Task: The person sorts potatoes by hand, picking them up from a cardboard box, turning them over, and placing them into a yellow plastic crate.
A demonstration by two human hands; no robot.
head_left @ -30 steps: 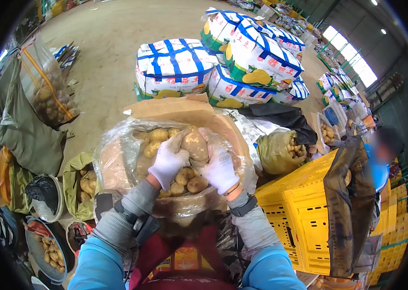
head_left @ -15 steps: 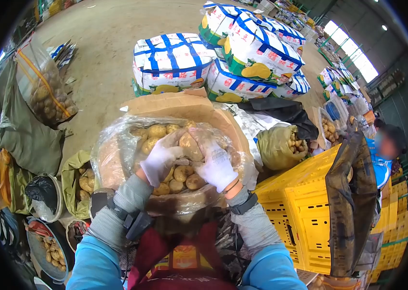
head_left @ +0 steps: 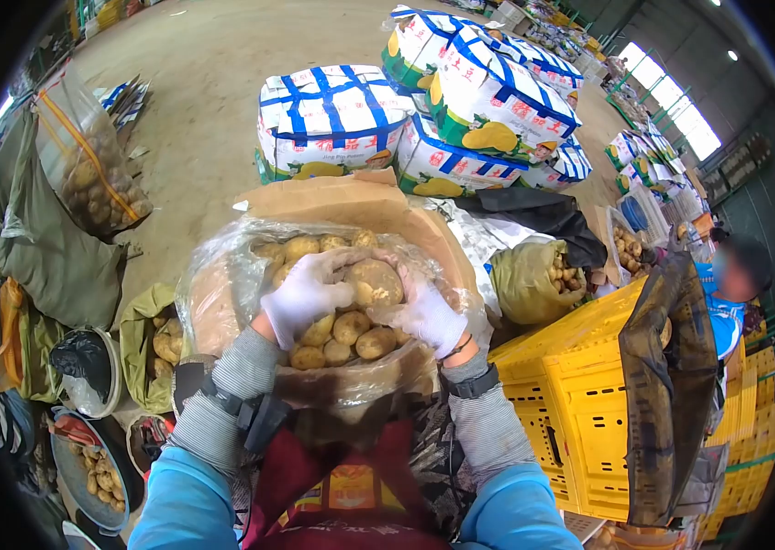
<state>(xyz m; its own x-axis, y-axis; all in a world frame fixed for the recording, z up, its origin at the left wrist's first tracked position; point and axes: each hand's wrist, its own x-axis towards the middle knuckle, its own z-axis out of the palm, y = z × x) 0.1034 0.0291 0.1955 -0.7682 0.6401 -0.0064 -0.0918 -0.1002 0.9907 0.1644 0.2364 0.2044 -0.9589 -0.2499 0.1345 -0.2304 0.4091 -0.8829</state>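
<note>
A large potato is held between my two white-gloved hands, above a cardboard box lined with clear plastic film. My left hand closes on the potato from the left side. From the right, my right hand has its fingers wrapped round the same potato. More potatoes lie in the box under and behind my hands; some of them are hidden by the gloves.
Yellow plastic crates stand at my right, with dark cloth over them. Beyond them is a person in blue. White potato packs are stacked ahead. Potato sacks and a tub of potatoes stand at left.
My hands have turned the potato, so a broader, paler face shows now. The right hand has moved slightly lower and to the right.
</note>
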